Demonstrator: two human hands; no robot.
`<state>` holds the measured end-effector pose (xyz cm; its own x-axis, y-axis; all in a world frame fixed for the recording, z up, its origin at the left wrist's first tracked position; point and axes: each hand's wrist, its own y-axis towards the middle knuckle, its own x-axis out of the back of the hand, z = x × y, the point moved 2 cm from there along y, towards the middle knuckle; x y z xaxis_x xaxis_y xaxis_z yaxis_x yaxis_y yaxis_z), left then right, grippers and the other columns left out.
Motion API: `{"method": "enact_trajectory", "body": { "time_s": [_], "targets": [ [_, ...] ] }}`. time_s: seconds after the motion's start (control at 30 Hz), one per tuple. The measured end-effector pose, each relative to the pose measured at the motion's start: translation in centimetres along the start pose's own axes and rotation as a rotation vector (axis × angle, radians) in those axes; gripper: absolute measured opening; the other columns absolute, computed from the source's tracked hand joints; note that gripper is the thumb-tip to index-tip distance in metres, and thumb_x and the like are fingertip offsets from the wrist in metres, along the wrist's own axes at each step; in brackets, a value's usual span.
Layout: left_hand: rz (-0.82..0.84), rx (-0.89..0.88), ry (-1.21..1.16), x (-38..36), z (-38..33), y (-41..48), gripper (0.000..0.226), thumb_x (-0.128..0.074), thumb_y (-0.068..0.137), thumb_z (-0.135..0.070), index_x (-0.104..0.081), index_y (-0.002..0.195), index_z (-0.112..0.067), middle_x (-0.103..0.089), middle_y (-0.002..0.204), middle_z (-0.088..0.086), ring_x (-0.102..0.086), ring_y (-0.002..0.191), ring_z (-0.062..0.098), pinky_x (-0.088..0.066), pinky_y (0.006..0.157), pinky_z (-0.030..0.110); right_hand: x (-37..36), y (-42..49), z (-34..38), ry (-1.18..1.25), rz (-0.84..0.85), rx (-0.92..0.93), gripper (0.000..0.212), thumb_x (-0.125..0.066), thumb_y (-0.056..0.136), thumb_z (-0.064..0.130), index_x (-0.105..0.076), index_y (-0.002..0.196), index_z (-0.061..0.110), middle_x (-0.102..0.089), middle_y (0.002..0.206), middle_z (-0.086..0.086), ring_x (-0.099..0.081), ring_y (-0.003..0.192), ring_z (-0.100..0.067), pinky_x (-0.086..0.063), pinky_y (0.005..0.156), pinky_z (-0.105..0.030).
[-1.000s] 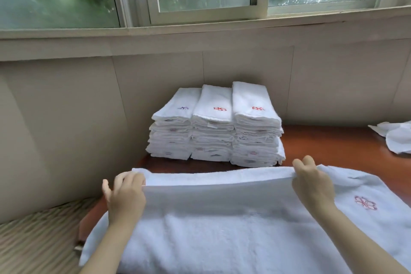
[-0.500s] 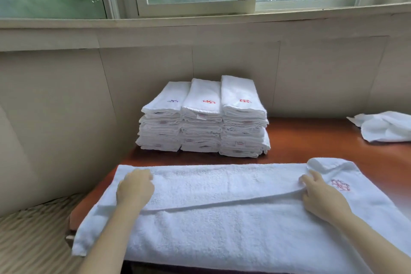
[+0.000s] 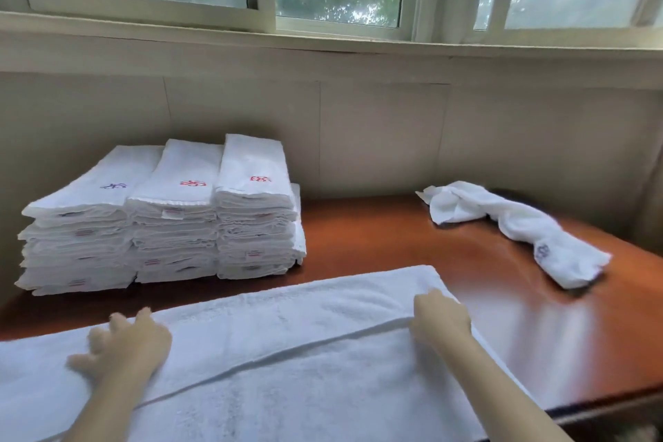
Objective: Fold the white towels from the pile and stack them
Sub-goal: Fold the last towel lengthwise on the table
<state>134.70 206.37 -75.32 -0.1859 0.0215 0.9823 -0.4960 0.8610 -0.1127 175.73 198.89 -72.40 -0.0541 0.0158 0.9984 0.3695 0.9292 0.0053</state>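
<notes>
On the wooden table [image 3: 412, 244] below the window, the half-folded towel [image 3: 287, 352] lies along the near edge. The left hand [image 3: 122, 344] rests on it, fingers spread; the right hand [image 3: 439, 321] bends its fingers at the fold, grip unclear. Folded stacks [image 3: 161, 219] stand behind

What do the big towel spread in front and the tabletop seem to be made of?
Spread towel: looks like white terry cloth, probably cotton, with a matte finish. The surface shows a nubby pile, and the folded edge looks thick and soft.
Tabletop: reddish-brown wood or wood veneer, which of the two I cannot tell, under a glossy varnish. Window light reflects off it in bright streaks.
</notes>
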Motion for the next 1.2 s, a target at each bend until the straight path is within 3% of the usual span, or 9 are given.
{"method": "enact_trajectory", "body": {
  "time_s": [0.1,0.17,0.3,0.5,0.63,0.8,0.9,1.0,1.2],
  "targets": [
    [-0.014,-0.252,0.073,-1.0,-2.3,1.9,0.059,-0.016,0.093,-0.017,-0.018,0.151,-0.028,-0.022,0.156,-0.004,-0.02,0.142,0.024,-0.018,0.111,0.052,-0.2,-0.2,0.1,-0.049,-0.199,0.132,0.035,-0.055,0.075,0.005,-0.049,0.106,0.02,-0.05,0.11,-0.007,-0.051,0.098,-0.026,-0.033,0.07,-0.032],
    [-0.008,-0.302,0.114,-1.5,-2.9,2.9,0.057,-0.014,0.093,-0.017,-0.022,0.149,-0.025,-0.025,0.155,-0.002,-0.024,0.141,0.024,-0.018,0.112,0.054,-0.1,-0.4,0.2,-0.056,-0.414,0.21,0.033,-0.069,0.05,-0.002,-0.056,0.074,0.017,-0.055,0.075,-0.006,-0.055,0.066,-0.025,-0.033,0.057,-0.032],
    [-0.016,-0.293,0.044,-1.1,-3.0,2.1,0.052,-0.011,0.098,-0.045,-0.028,0.146,-0.035,-0.02,0.157,-0.006,-0.022,0.142,0.028,-0.017,0.11,0.054,-1.0,-0.6,-1.1,0.071,-0.761,0.267,0.03,-0.03,0.059,-0.005,-0.055,0.063,0.011,-0.047,0.06,-0.004,-0.048,0.053,-0.027,-0.031,0.067,-0.035],
    [-0.122,-0.378,-0.422,0.8,-1.3,2.6,0.039,-0.036,0.101,-0.032,-0.056,0.128,-0.014,-0.052,0.137,0.01,-0.047,0.123,0.032,-0.033,0.102,0.045,-1.9,0.8,-1.9,-0.067,-0.251,0.209,0.022,-0.048,0.073,0.002,-0.042,0.069,0.023,-0.039,0.07,0.006,-0.039,0.074,-0.021,-0.035,0.082,-0.029],
    [-0.223,-0.137,-0.378,2.3,4.2,3.6,0.036,-0.05,0.092,-0.017,-0.058,0.126,-0.008,-0.049,0.131,0.022,-0.048,0.114,0.042,-0.041,0.095,0.046,0.4,0.9,0.1,-0.134,-0.19,0.132,0.021,-0.045,0.077,0.008,-0.037,0.062,0.019,-0.04,0.068,0.003,-0.041,0.077,-0.023,-0.03,0.084,-0.03],
    [-0.286,0.175,-0.352,3.4,11.3,3.3,0.045,-0.056,0.086,-0.014,-0.049,0.127,0.004,-0.043,0.13,0.029,-0.039,0.12,0.042,-0.035,0.098,0.048,1.2,-0.2,8.0,0.008,-0.32,0.416,0.032,-0.041,0.083,0.008,-0.062,0.104,0.02,-0.06,0.108,0.001,-0.052,0.1,-0.023,-0.033,0.093,-0.029],
    [-0.307,0.281,-0.405,3.7,14.2,3.2,0.05,-0.057,0.089,-0.025,-0.046,0.129,0.004,-0.042,0.132,0.028,-0.036,0.123,0.04,-0.031,0.102,0.045,0.5,-1.4,12.8,0.244,-0.253,0.597,0.041,-0.037,0.099,0.024,-0.044,0.139,0.021,-0.038,0.149,-0.005,-0.034,0.137,-0.024,-0.023,0.114,-0.036],
    [-0.268,0.178,-0.438,3.9,16.4,4.2,0.027,-0.054,0.091,-0.024,-0.062,0.106,-0.002,-0.059,0.112,0.022,-0.05,0.109,0.039,-0.037,0.093,0.039,-1.9,-2.1,15.6,0.236,0.027,0.645,0.048,-0.023,0.102,0.041,-0.022,0.149,0.031,-0.011,0.159,0.001,-0.01,0.146,-0.021,-0.01,0.118,-0.04],
    [-0.303,0.008,-0.571,5.3,17.0,7.8,0.015,-0.05,0.094,-0.016,-0.057,0.087,-0.005,-0.061,0.091,0.018,-0.051,0.082,0.032,-0.036,0.069,0.034,-3.3,-1.6,16.1,0.219,0.0,0.643,0.046,-0.021,0.101,0.045,-0.026,0.146,0.038,-0.014,0.159,0.008,-0.009,0.146,-0.016,-0.01,0.117,-0.038]
  ]
}}
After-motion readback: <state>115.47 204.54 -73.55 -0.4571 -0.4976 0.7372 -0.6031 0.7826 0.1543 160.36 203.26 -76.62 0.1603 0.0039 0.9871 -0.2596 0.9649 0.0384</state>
